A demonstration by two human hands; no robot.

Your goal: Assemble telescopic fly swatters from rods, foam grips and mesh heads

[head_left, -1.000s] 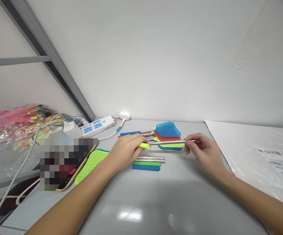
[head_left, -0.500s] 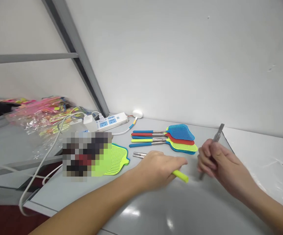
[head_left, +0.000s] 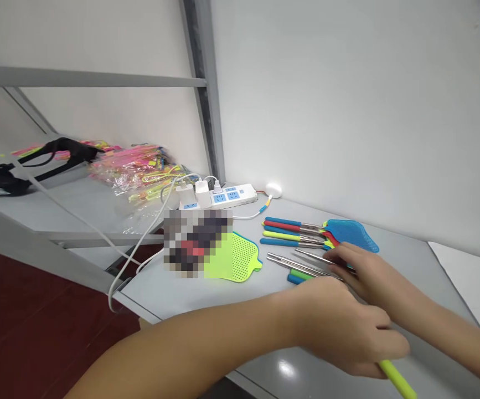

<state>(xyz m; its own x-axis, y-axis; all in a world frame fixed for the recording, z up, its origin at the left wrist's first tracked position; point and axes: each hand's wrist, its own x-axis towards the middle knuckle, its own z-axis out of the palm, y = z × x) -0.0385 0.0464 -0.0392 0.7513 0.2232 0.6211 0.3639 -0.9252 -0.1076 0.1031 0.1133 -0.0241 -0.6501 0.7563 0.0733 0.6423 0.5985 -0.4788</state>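
My left hand is closed around a yellow-green handle, whose end sticks out below the fingers. My right hand is low over the table, its fingers pinching a thin metal rod; the hand hides the rod's far end. Just in front of it lie several metal rods, with a green handle and a blue handle partly behind my left hand. Beyond, fly swatters with coloured grips and a blue mesh head lie in a row. Yellow-green swatter heads are stacked to the left.
A white power strip with plugs and cables stands by the wall, beside a white round device. A blurred-out patch covers something at the table's left. Bagged colourful items and a black strap lie on the shelf.
The view has turned left. My right hand has gone from holding a metal rod upright to lowering one beside the loose rods. My left hand keeps the yellow-green handle and now sits nearer me.
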